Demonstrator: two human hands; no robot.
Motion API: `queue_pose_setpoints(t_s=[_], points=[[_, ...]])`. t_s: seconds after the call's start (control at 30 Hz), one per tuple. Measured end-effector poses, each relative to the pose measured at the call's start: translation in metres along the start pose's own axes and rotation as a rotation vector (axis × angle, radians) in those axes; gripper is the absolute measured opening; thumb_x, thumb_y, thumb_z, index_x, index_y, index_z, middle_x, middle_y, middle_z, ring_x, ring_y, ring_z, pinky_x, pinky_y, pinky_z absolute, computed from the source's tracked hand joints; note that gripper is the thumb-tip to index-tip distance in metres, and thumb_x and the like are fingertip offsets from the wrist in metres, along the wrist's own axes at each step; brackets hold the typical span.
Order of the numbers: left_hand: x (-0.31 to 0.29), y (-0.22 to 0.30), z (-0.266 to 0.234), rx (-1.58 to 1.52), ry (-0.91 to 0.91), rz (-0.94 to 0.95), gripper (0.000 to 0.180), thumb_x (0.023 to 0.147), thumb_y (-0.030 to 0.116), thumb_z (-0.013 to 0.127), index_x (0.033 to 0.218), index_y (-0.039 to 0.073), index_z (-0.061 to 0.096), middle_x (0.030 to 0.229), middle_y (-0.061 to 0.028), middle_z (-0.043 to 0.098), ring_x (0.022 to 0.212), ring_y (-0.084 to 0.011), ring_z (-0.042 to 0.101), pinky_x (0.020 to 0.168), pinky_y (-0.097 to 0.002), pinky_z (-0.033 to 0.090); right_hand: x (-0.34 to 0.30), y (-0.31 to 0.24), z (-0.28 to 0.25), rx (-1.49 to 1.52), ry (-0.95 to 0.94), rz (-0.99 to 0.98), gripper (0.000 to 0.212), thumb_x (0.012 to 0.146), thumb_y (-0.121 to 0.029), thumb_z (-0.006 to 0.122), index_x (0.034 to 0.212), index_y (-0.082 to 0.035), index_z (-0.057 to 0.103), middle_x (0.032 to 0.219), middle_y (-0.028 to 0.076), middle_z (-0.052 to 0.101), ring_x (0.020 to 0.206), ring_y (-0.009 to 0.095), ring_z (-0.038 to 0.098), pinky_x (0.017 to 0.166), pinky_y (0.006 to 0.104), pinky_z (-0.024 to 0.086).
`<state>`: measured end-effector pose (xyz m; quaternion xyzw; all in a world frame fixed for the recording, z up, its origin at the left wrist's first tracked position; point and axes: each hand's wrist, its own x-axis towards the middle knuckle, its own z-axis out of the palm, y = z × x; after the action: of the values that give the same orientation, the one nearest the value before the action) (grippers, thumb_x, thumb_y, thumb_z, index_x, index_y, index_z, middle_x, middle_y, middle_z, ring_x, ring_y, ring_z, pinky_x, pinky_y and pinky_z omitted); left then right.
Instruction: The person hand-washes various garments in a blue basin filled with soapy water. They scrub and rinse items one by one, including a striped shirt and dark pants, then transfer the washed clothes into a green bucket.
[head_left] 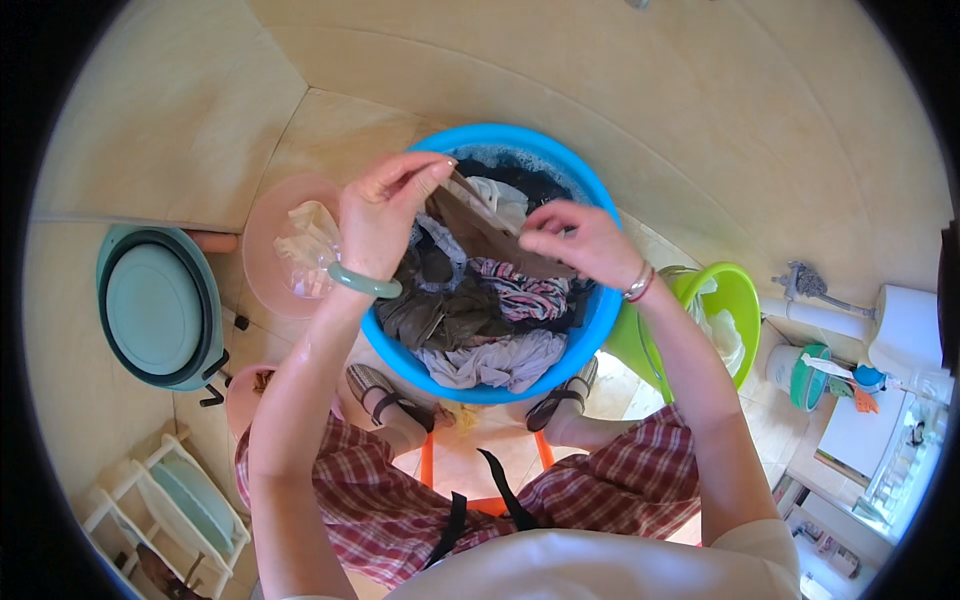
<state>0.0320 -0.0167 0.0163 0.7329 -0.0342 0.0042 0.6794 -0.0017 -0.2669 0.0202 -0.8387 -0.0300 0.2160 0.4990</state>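
Note:
Over a large blue tub, my left hand pinches the edge of a brown cloth garment between thumb and fingers. My right hand is closed on the same garment's other side, so its edge is stretched between them. Below it the tub holds wet laundry: a striped pink and navy cloth, a dark olive cloth, a pale grey cloth and a white cloth. Suds lie along the tub's far rim. The garment's lower part merges with the pile.
A pink basin with a cream cloth stands left of the tub; a lime green bucket with white cloth stands right. A teal folding basin leans at the left wall. A white rack is lower left. Tiled wall lies beyond.

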Motion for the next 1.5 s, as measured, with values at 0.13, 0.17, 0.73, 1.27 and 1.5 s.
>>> queue_pose_setpoints(t_s=[0.13,0.17,0.73,1.27,1.5], points=[[-0.005,0.0,0.005,0.141,-0.03,0.06,0.011,0.082,0.01,0.072,0.093,0.005,0.073,0.079,-0.0026,0.06,0.071,-0.0096,0.055,0.065,-0.023,0.043,0.009,0.029,0.008,-0.183,0.061,-0.137,0.024,0.085,-0.029,0.067,0.086,-0.005,0.07,0.073,0.01,0.066,0.068,0.022,0.065,0.068,0.0333,0.051],[-0.005,-0.001,0.002,0.16,-0.053,0.061,0.012,0.082,0.009,0.072,0.093,0.006,0.073,0.08,-0.0034,0.06,0.073,-0.0106,0.056,0.065,-0.0237,0.044,0.01,0.027,0.006,-0.257,0.111,-0.139,0.022,0.085,-0.026,0.066,0.09,-0.005,0.068,0.078,0.015,0.066,0.069,0.027,0.065,0.065,0.0349,0.051],[-0.024,-0.147,0.025,0.932,-0.35,0.157,0.063,0.079,-0.001,0.054,0.131,0.035,0.054,0.147,-0.0156,0.034,0.126,-0.0414,0.043,0.099,-0.0416,0.044,0.056,0.122,0.045,-0.483,0.27,-0.214,0.028,0.074,-0.015,0.073,0.098,-0.009,0.061,0.097,0.01,0.058,0.094,0.034,0.055,0.079,0.0416,0.048],[-0.029,-0.321,0.064,0.362,-0.266,-0.677,0.048,0.09,0.029,0.062,0.133,0.011,0.05,0.135,-0.0099,0.048,0.114,-0.0257,0.052,0.093,-0.0356,0.045,0.13,0.191,0.128,-0.852,0.053,0.148,0.025,0.086,-0.017,0.054,0.112,-0.014,0.055,0.117,0.019,0.053,0.087,0.037,0.064,0.068,0.0485,0.054],[-0.041,-0.405,0.052,0.185,-0.295,-0.226,0.053,0.092,0.027,0.058,0.14,0.011,0.042,0.131,-0.0091,0.051,0.113,-0.022,0.053,0.093,-0.0346,0.046,0.143,0.224,0.138,-0.729,0.314,-0.083,0.035,0.086,-0.013,0.052,0.12,-0.017,0.057,0.108,0.018,0.057,0.086,0.037,0.063,0.071,0.0488,0.052]])
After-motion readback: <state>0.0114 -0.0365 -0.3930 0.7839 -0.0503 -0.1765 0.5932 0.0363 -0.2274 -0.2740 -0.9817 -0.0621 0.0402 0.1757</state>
